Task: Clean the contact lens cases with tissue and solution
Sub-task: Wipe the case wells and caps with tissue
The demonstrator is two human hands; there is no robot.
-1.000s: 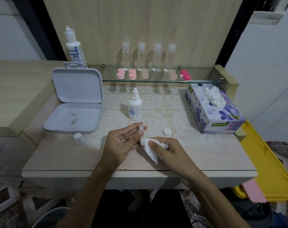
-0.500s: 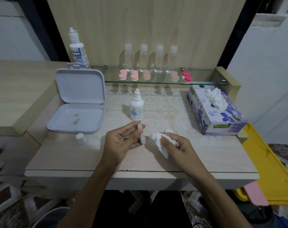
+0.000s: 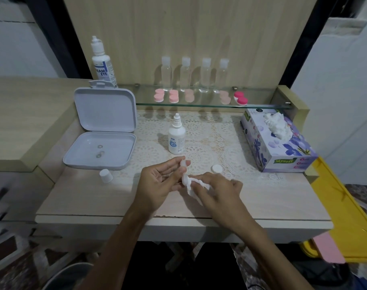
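Note:
My left hand (image 3: 157, 185) pinches a small white contact lens case (image 3: 183, 164) between thumb and fingers, above the table's front middle. My right hand (image 3: 218, 191) grips a crumpled white tissue (image 3: 191, 186) and presses it against the lower part of the case. A small solution bottle (image 3: 176, 136) stands uncapped behind my hands. One white case cap (image 3: 217, 168) lies on the lace mat to the right, and a white bottle cap (image 3: 106, 175) stands to the left. Several pink lens cases (image 3: 173, 96) sit on the glass shelf (image 3: 262, 106).
An open white box (image 3: 103, 147) with two lenses inside lies at the left. A floral tissue box (image 3: 276, 141) stands at the right. A tall solution bottle (image 3: 102, 63) and several clear bottles (image 3: 185, 74) line the back. A yellow tray (image 3: 345, 216) sits beyond the table's right edge.
My right hand has brought the tissue back against the lens case after pulling slightly away. The camera view has shifted a little.

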